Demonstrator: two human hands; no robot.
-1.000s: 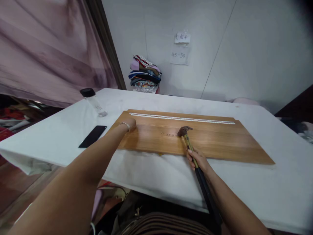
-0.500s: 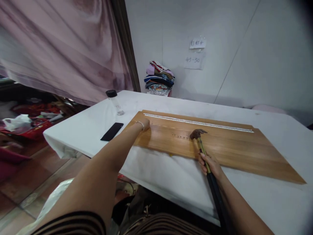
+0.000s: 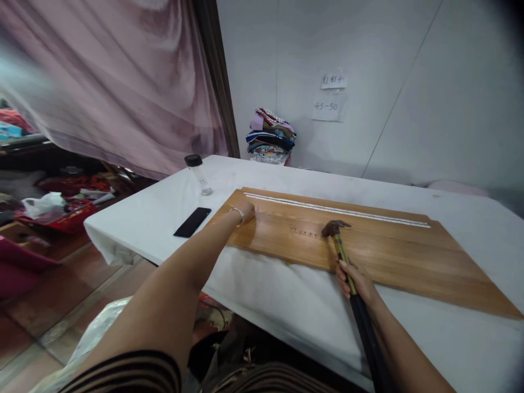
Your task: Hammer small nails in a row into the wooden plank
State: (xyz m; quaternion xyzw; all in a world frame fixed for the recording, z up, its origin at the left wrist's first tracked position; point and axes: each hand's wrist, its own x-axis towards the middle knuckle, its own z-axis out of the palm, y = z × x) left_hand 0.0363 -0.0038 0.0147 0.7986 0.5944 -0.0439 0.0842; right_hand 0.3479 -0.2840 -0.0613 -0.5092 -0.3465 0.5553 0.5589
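Observation:
A wooden board (image 3: 393,256) lies on the white-covered table, with a row of several small nails (image 3: 303,232) standing near its middle. My right hand (image 3: 355,279) is wrapped round the handle of a claw hammer (image 3: 336,228), whose head rests on or just over the board, right of the nails. My left hand (image 3: 246,212), with a bracelet at the wrist, is at the board's left part. Its fingers are mostly hidden, so what they hold cannot be made out. Two pale strips (image 3: 335,209) run along the board's far side.
Left of the board are a black phone (image 3: 192,222) and a clear bottle (image 3: 200,176) with a black lid. Folded clothes (image 3: 271,136) are stacked at the table's far edge. A pink curtain (image 3: 123,76) hangs at the left.
The view has shifted slightly, so everything appears a little lower and further right. Both hands and the hammer keep about the same places relative to the board.

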